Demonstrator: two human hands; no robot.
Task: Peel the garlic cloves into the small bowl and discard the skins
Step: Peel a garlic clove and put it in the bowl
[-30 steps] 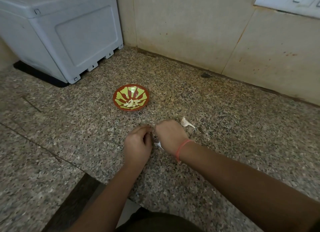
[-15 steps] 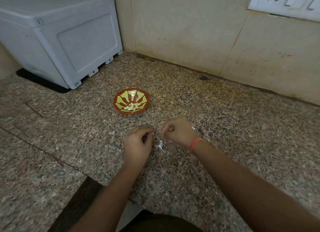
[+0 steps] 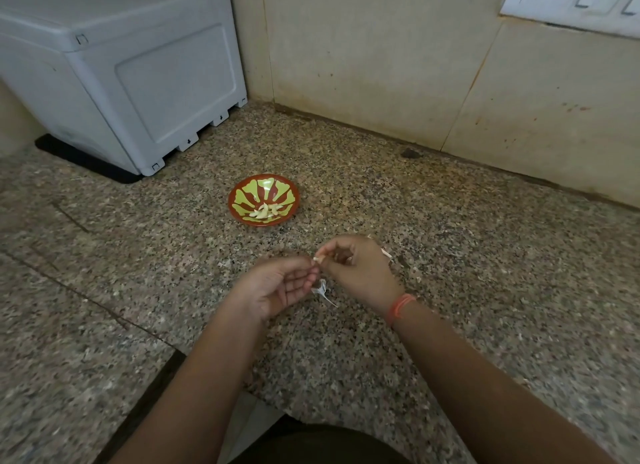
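Note:
A small red and green bowl stands on the granite counter and holds several peeled garlic cloves. In front of it my right hand pinches a garlic clove between thumb and forefinger. My left hand is palm up with curled fingers, its fingertips touching the same clove. A piece of white skin lies on the counter between and below the hands. Another scrap of skin peeks out behind my right hand.
A large grey plastic box stands at the back left on a black mat. A tiled wall with a white switch plate runs along the back. A dark speck lies by the wall. The counter's edge is near my body.
Both hands have lifted slightly off the counter and come together again at the clove. My left hand has turned palm up. The loose skin stays on the counter.

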